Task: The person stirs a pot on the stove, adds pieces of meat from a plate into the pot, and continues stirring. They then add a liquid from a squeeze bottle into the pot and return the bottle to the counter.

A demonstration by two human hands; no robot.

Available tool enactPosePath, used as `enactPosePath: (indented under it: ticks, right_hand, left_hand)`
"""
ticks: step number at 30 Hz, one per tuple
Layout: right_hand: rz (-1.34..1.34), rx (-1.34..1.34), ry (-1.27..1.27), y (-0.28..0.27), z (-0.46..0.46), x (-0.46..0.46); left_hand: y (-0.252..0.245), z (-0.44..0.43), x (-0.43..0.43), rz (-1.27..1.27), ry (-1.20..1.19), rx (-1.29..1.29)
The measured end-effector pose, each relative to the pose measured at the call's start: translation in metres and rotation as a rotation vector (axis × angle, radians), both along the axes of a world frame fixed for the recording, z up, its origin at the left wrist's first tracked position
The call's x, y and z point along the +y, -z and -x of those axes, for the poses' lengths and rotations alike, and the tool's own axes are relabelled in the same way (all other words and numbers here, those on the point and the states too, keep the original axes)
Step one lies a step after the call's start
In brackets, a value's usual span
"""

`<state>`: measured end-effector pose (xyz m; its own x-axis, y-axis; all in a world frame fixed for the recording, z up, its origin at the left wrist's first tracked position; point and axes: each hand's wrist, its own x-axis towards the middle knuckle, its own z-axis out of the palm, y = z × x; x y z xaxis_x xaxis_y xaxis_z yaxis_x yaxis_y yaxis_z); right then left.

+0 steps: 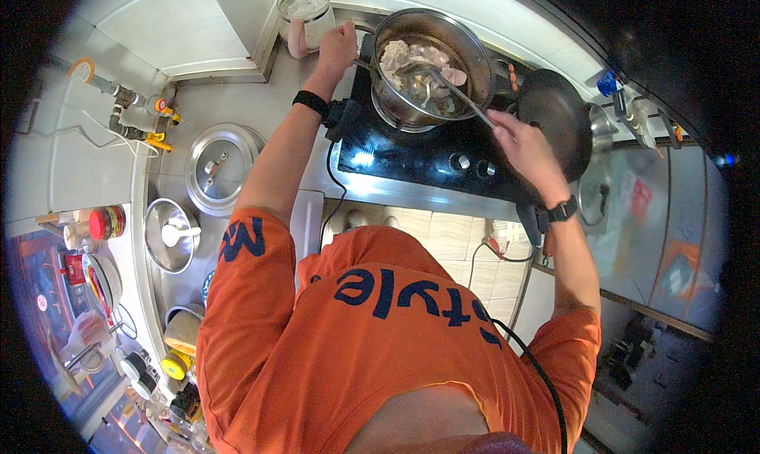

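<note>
A deep stainless steel pot (389, 95) stands on the left burner of the black gas cooktop (404, 151). Pale pieces of meat (430, 55) lie in liquid inside it. My left hand (338, 47) is closed around the loop handle (364, 66) on the pot's left side. In my right hand (525, 145) is the handle of a metal ladle (466, 98), slanting over the pot's rim. The ladle's bowl rests among the meat pieces, partly hidden by them.
Right of the pot sits a dark wok (555, 121). A glass pitcher (320, 29) with a pink handle stands behind my left hand. On the left counter are a glass-lidded pot (202, 151) and a steel bowl (157, 234) holding a white spoon (178, 234). Gas valves (157, 138) jut from the left wall.
</note>
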<state>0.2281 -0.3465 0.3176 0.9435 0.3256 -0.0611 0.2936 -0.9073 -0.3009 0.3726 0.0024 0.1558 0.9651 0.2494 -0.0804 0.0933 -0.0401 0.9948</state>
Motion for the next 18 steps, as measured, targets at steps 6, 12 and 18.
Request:
enactPosePath:
  ticks: [6,12,18]
  right_hand:
    - [-0.076,-0.099,-0.003,-0.027,-0.005,-0.004]
    - [0.164,-0.119,0.040,0.018,-0.046,-0.001]
    - [-0.025,0.150,0.070,0.008,-0.026,-0.024]
  left_hand:
    - [0.001,-0.005,-0.002,-0.082,0.005,-0.003]
    - [0.003,-0.004,0.001,-0.046,-0.013,0.017]
    - [0.014,-0.013,-0.002,-0.199,-0.096,-0.077]
